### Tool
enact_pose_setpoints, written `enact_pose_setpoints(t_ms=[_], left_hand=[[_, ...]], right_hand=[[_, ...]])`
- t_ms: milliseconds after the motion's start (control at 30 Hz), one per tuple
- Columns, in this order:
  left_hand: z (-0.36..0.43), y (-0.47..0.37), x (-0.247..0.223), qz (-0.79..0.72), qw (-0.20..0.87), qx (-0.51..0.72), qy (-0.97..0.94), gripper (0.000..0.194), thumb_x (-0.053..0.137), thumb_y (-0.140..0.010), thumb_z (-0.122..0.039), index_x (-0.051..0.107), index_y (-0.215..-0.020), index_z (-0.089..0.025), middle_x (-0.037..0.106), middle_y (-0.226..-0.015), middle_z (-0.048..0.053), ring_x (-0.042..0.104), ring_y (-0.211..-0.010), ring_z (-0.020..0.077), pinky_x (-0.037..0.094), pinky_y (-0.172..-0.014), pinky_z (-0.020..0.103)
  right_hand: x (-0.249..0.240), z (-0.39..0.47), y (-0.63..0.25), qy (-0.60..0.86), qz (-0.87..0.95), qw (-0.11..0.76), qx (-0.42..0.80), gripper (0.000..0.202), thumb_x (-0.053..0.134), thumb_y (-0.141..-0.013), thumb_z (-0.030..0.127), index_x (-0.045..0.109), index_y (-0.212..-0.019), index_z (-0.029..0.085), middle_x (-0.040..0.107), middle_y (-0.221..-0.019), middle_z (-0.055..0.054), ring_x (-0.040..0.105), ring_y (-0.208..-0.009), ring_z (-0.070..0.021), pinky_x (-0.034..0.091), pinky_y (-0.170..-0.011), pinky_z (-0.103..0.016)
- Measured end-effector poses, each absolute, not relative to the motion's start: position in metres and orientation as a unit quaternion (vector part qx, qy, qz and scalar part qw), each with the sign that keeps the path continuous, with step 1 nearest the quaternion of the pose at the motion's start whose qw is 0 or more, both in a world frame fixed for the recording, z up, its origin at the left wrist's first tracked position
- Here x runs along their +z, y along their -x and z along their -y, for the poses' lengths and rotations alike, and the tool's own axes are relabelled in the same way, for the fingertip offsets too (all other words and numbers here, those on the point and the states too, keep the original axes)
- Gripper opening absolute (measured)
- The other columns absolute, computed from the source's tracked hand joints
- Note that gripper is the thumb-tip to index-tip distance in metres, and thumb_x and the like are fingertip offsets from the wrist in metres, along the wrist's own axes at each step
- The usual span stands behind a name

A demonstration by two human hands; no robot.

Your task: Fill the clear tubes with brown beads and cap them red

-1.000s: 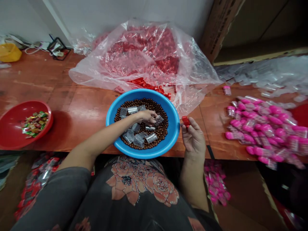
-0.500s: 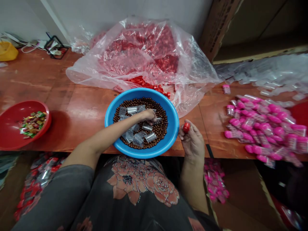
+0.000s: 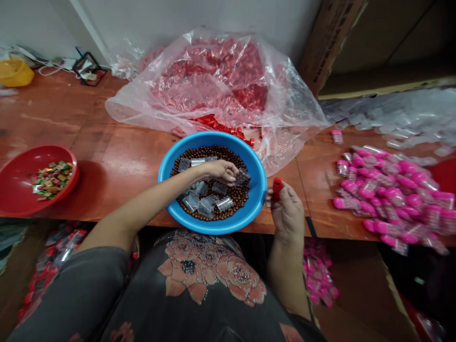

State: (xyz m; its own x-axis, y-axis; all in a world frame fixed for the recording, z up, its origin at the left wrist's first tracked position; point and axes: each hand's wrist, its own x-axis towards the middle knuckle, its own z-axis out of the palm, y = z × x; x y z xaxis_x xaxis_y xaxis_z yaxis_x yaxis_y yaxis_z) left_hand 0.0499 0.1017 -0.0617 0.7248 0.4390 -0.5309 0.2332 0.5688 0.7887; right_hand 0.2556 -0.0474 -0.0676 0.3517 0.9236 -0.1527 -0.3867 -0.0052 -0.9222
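My left hand (image 3: 221, 171) is over a blue basin (image 3: 164, 176), its fingers closed on a small clear plastic tube (image 3: 242, 176). Brown round balls (image 3: 228, 153) show through or beneath that tube; I cannot tell which. Several more clear tubes (image 3: 207, 207) lie on the balls in the basin. To the right of the basin, my right hand (image 3: 288, 209) grips a small red cap (image 3: 277, 188) between thumb and fingers, above the table's front edge.
A large clear bag (image 3: 213, 71) of red caps lies behind the basin. Pink-capped filled tubes (image 3: 395, 190) are heaped at right, near empty clear tubes (image 3: 402, 114). A red bowl (image 3: 21, 166) with wrapped sweets (image 3: 52, 180) sits left. A cardboard box (image 3: 351, 285) is below.
My left hand has lifted slightly out of the balls, bringing up the clear tube. The red cap in my right hand has turned and looks more upright.
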Motion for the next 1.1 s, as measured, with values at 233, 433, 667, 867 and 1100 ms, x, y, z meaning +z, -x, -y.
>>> enact_pose_setpoints(t_ms=[233, 433, 667, 867, 1100], left_hand=[[-0.059, -0.013, -0.012, -0.336, 0.788, 0.168, -0.488, 0.033, 0.067, -0.076, -0.002, 0.067, -0.106, -0.017, 0.07, -0.099, 0.005, 0.065, -0.088, 0.0127, 0.054, -0.086, 0.032], [-0.024, 0.012, -0.013, -0.384, 0.723, 0.225, -0.528, 0.04, 0.068, -0.078, -0.015, 0.067, -0.118, -0.016, 0.069, -0.119, 0.009, 0.065, -0.102, 0.0174, 0.05, -0.094, 0.034], [-0.009, 0.022, -0.026, -0.377, 0.693, 0.281, -0.546, 0.045, 0.072, -0.078, -0.034, 0.066, -0.118, -0.014, 0.067, -0.122, 0.012, 0.064, -0.106, 0.0217, 0.049, -0.095, 0.038], [-0.002, 0.024, -0.029, -0.382, 0.673, 0.313, -0.55, 0.038, 0.072, -0.079, -0.034, 0.068, -0.111, -0.015, 0.069, -0.115, 0.011, 0.064, -0.106, 0.0221, 0.048, -0.097, 0.04], [0.001, 0.028, -0.032, -0.381, 0.668, 0.326, -0.549, 0.038, 0.07, -0.082, -0.038, 0.068, -0.115, -0.018, 0.069, -0.119, 0.011, 0.065, -0.105, 0.0221, 0.052, -0.09, 0.038]], right_hand=[[-0.049, 0.028, -0.23, 0.501, 0.367, 0.614, 0.487, 0.018, 0.077, -0.078, 0.039, 0.071, -0.087, 0.025, 0.068, -0.073, 0.002, 0.058, -0.062, -0.0097, 0.049, -0.057, -0.022], [-0.036, 0.017, -0.202, 0.479, 0.421, 0.587, 0.499, 0.025, 0.071, -0.083, 0.04, 0.068, -0.106, 0.03, 0.063, -0.075, 0.004, 0.057, -0.066, -0.0105, 0.048, -0.06, -0.023], [-0.029, 0.018, -0.19, 0.488, 0.461, 0.465, 0.577, 0.038, 0.069, -0.082, 0.052, 0.065, -0.111, 0.027, 0.058, -0.079, 0.002, 0.046, -0.057, -0.0087, 0.037, -0.047, -0.022], [-0.028, 0.019, -0.187, 0.521, 0.568, 0.454, 0.448, 0.03, 0.065, -0.087, 0.044, 0.071, -0.11, 0.026, 0.066, -0.103, -0.004, 0.06, -0.089, -0.0181, 0.051, -0.073, -0.032], [-0.026, 0.024, -0.189, 0.454, 0.523, 0.47, 0.547, 0.045, 0.06, -0.092, 0.042, 0.055, -0.135, 0.03, 0.055, -0.064, 0.004, 0.049, -0.057, -0.0119, 0.039, -0.052, -0.026]])
